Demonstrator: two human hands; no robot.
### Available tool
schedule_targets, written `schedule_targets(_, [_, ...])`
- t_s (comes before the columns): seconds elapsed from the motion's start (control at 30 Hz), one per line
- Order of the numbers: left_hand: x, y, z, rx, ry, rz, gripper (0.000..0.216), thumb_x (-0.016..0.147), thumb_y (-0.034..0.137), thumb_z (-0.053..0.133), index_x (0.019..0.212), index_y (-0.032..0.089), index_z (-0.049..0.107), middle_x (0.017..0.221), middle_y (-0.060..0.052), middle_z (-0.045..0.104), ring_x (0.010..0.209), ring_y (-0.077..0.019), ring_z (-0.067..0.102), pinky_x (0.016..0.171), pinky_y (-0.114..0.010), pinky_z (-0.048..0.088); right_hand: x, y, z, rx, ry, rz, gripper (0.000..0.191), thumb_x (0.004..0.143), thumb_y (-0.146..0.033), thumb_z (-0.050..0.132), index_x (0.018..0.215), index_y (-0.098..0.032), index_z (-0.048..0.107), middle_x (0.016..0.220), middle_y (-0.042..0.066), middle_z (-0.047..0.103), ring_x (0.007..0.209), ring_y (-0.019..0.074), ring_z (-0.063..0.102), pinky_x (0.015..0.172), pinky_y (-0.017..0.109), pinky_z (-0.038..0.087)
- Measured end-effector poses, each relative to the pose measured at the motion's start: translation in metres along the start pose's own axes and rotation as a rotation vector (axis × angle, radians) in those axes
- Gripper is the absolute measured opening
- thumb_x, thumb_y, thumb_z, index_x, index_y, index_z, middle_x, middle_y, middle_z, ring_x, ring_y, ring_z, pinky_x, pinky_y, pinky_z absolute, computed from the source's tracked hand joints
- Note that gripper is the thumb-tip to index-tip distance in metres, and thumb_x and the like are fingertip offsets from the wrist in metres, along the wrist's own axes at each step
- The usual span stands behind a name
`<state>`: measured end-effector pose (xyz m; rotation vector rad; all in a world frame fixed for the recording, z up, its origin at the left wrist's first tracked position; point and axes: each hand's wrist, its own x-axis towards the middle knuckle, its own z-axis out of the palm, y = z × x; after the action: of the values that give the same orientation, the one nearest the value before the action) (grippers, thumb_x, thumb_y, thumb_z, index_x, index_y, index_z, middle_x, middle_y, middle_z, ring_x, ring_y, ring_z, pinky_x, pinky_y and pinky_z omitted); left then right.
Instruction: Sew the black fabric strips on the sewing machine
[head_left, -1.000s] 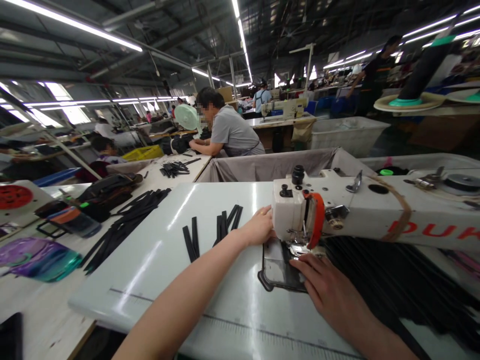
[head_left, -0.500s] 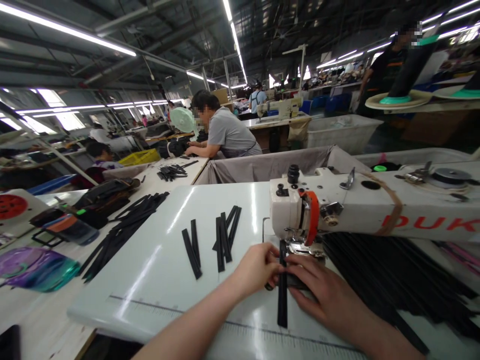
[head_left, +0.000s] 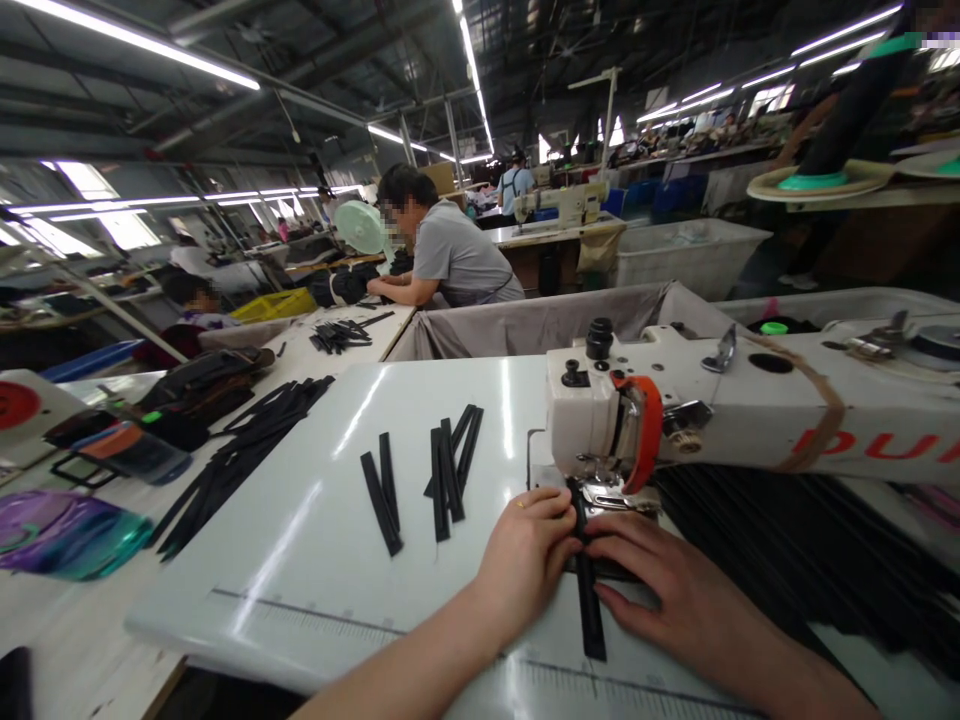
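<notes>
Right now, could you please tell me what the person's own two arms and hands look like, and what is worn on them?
Both are bare: no gloves, and no sleeves on the visible forearms. The left hand wears a thin, gold-coloured ring on one finger. The right hand shows no ring. Neither wrist shows a watch or bracelet.

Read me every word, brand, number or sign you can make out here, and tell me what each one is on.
"DU", in red on the white sewing machine; a further letter is cut by the picture's edge.
Too small to read: any figures along the ruler markings on the pale tabletop.
I can read no other text.
</notes>
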<state>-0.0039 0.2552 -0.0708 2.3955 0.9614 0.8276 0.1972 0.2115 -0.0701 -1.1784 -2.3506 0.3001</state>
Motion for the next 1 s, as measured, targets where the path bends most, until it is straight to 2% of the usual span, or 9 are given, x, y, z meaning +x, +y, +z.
schedule_targets(0.4, [-0.001, 0.001, 0.001, 0.062, -0.038, 0.001, 0.015, 0.087, 0.016, 0.062, 0.101, 0.015, 0.068, 0.113, -0.007, 0.071, 0.116, -0.0223, 0.059, 0.107, -0.037, 0.046, -0.002, 0.000, 0.000, 0.011, 0.008, 0.001, 0.027, 0.083, -0.019, 0.065, 0.109, -0.026, 0.064, 0.118, 0.004, 0.065, 0.109, 0.0193, 0.063, 0.093, 0.032, 0.053])
schedule_targets(0.53, [0.000, 0.002, 0.003, 0.100, -0.036, -0.010, 0.012, 0.088, 0.017, 0.060, 0.097, 0.016, 0.068, 0.116, -0.009, 0.070, 0.116, -0.0249, 0.060, 0.103, -0.040, 0.049, -0.002, 0.002, 0.004, 0.020, 0.035, 0.011, 0.023, 0.087, -0.016, 0.059, 0.107, -0.026, 0.064, 0.114, 0.003, 0.066, 0.107, 0.0176, 0.063, 0.093, 0.031, 0.052])
schedule_targets(0.73, [0.004, 0.001, 0.000, 0.115, -0.046, 0.004, 0.014, 0.089, 0.018, 0.060, 0.100, 0.015, 0.068, 0.115, -0.009, 0.070, 0.117, -0.0244, 0.059, 0.105, -0.039, 0.048, 0.002, 0.003, 0.005, 0.035, 0.057, 0.018, 0.024, 0.087, -0.014, 0.057, 0.108, -0.024, 0.065, 0.110, 0.003, 0.067, 0.107, 0.0183, 0.061, 0.093, 0.033, 0.051])
schedule_targets(0.87, [0.007, 0.003, 0.001, 0.157, -0.063, -0.033, 0.013, 0.089, 0.019, 0.059, 0.099, 0.014, 0.067, 0.120, -0.011, 0.068, 0.118, -0.0262, 0.058, 0.103, -0.042, 0.048, 0.003, 0.003, 0.003, 0.052, 0.025, 0.020, 0.023, 0.088, -0.012, 0.056, 0.106, -0.023, 0.065, 0.108, 0.004, 0.067, 0.105, 0.0185, 0.061, 0.093, 0.034, 0.050])
schedule_targets(1.0, [0.014, 0.003, 0.003, 0.182, -0.061, -0.083, 0.010, 0.090, 0.017, 0.058, 0.094, 0.016, 0.067, 0.117, -0.010, 0.068, 0.114, -0.0273, 0.059, 0.097, -0.045, 0.051, 0.003, 0.000, 0.001, 0.030, 0.032, 0.032, 0.024, 0.086, -0.011, 0.057, 0.107, -0.022, 0.065, 0.106, 0.005, 0.067, 0.102, 0.0205, 0.061, 0.091, 0.036, 0.050])
